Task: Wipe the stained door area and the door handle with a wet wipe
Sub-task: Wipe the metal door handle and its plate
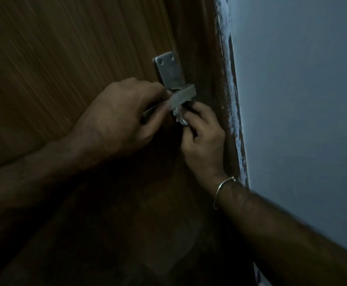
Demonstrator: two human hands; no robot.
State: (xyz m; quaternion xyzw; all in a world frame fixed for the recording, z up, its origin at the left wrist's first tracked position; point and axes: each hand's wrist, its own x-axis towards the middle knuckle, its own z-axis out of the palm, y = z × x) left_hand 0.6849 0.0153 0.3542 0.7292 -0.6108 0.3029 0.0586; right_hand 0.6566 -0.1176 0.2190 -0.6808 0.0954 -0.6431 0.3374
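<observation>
Handle (181, 96) of grey metal is seen at the centre of the frame, fixed under a backplate (169, 68) with two screws on the brown wooden door (65, 58). Its long axis is laid from the right end near the door's edge down and to the left, where the lever is hidden inside the left hand (114, 116). That hand's grip is closed round the lever, fingers curled over it. The wet wipe (178, 116), crumpled and pale, is found just below the handle's right end, touching its underside, and is pinched in the fingertips of the right hand (203, 135), which comes up from the lower right of the frame with a bangle (223, 189) on the wrist. The right hand is thus the nearer one to the uncleaned end, and the wipe lies below the bar, not around it. It is judged that the handle is being wiped and that the next stroke would be run along the bar's axis. No stain can be made out in the dim light. A grey wall (302, 100) is seen at right, beyond a paint-flecked frame edge (232, 100).
</observation>
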